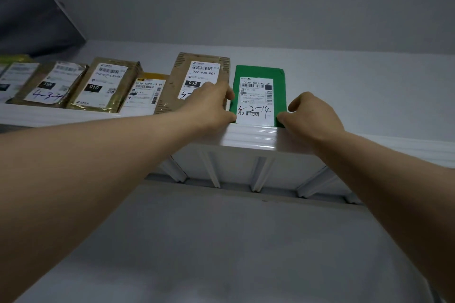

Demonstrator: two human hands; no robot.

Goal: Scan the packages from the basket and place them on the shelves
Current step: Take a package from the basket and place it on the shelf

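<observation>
A green package (258,76) with a white label marked 3-2-14 lies flat on the white shelf (248,138), at its front edge. My left hand (209,103) rests at the package's left side, thumb on its lower left corner and fingers on its left edge. My right hand (312,115) is at its right side, thumb touching the lower right corner, the other fingers curled above it. A brown cardboard envelope (179,76) labelled 032 lies directly left, partly under my left hand. The basket is out of view.
Further left along the shelf lie a yellow package (147,93), a gold mailer marked 010 (103,86) and another marked 4-3 (54,86), overlapping. The shelf right of the green package (369,96) is bare. A grey wall rises behind; shelf brackets (214,172) show underneath.
</observation>
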